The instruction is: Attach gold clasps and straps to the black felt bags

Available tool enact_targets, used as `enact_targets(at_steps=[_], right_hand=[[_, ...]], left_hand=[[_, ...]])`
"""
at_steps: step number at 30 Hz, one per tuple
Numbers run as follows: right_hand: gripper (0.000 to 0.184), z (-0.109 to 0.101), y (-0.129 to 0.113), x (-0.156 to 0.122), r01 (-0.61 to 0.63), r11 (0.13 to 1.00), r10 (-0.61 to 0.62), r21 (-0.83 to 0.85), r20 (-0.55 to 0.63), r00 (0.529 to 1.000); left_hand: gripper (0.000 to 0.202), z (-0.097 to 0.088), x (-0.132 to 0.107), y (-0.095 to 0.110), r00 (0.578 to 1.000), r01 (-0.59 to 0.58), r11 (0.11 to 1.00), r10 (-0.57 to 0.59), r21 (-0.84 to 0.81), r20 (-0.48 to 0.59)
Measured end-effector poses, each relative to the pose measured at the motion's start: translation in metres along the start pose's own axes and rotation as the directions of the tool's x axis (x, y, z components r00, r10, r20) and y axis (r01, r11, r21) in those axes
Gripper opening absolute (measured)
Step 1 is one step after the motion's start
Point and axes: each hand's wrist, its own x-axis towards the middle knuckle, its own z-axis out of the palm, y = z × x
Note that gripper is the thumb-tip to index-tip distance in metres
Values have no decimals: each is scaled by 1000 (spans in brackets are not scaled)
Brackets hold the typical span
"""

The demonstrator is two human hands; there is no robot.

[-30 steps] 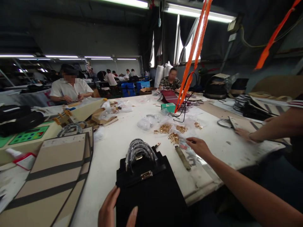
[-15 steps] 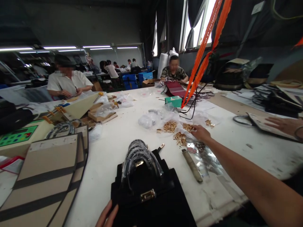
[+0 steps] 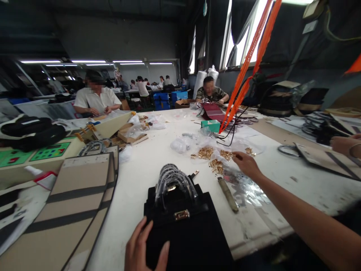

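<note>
My left hand (image 3: 143,246) lies with fingers spread on the left edge of a stack of black handbag pieces (image 3: 191,235). Clear-wrapped handles (image 3: 176,184) arch from the stack's top, and a gold clasp (image 3: 182,215) sits on its front. Farther off, my right hand (image 3: 246,163) has its fingers drawn together at a small pile of gold metal fittings (image 3: 226,154). What the fingertips pinch, if anything, is too small to make out. Other gold fittings (image 3: 216,166) lie just in front. A wrapped, knife-like tool (image 3: 228,194) rests right of the bag pieces.
Beige panels with dark stripes (image 3: 76,188) cover the table's left side. A red-and-white glue bottle (image 3: 45,178) lies beyond them. Orange strips (image 3: 245,71) hang over a green box (image 3: 211,126). Another person's hand (image 3: 345,145) is at the right; two co-workers sit across the table.
The view has shifted, so the scene sits farther right. More of my left hand shows on the bag pieces. My right hand remains at the gold fittings. The other person's hand has lifted off the panel.
</note>
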Motion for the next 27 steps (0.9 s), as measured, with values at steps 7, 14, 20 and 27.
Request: enact_targets(at_steps=[7,14,20,27], right_hand=[[50,4,-119,-202,31,842,-268,539,367,891],[24,65,-140,-286,268,684,-566,679,263,781],[26,63,-134,-272,315,705,-532,636,179,828],[29,36,-146,-246,528,722,-574,447,-38,818]], left_hand=[[48,-15,12,19,996,-6,999,1,51,88],[28,-11,23,31,994,73,997,-70,-31,88],[15,-14,26,36,997,48,944,-65,-326,-42],[19,-22,32,41,973,202,844,-232,-498,2]])
